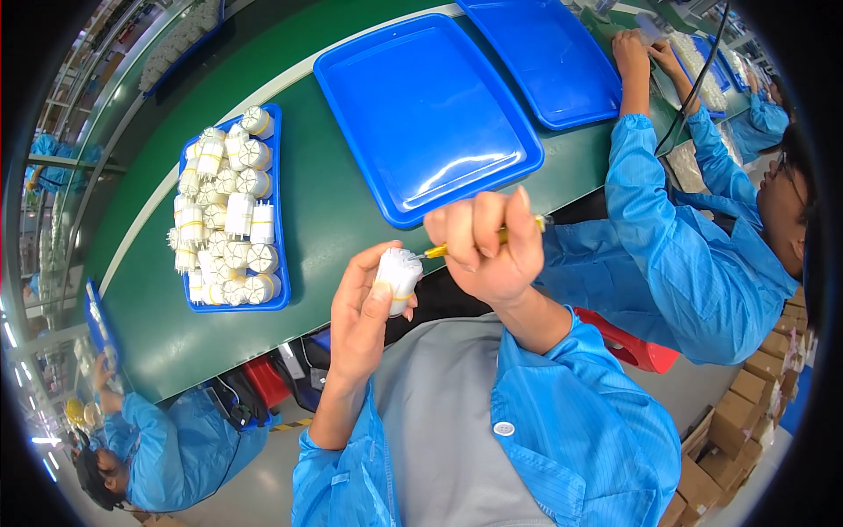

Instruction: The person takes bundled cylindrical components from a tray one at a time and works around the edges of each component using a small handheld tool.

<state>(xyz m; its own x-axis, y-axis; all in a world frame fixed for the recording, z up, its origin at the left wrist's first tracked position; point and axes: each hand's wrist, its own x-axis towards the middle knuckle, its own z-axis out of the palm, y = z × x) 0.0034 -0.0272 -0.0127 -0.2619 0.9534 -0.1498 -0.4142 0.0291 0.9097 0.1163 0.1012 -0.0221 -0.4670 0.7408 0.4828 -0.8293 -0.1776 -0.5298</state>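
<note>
My left hand [356, 316] grips a white plastic cylinder [399, 274] with a yellow band around it, its slotted end turned up and to the right. In my closed right hand [492, 250] is a slim yellow-handled tool [435, 252] with a thin tip, much like a small screwdriver. The tip meets the slotted end of the cylinder, or lies very close to it; exact contact is too small to tell. To the left, a blue tray [283, 220] carries several layers of similar white cylinders, many with yellow bands.
A big blue tray [421, 97] lies on the green table [307, 263] beyond my hands, beside another blue tray [553, 61]. A co-worker in blue [667, 237] sits close on my right, another person [176, 448] at lower left. Cardboard boxes [733, 422] stand on the right.
</note>
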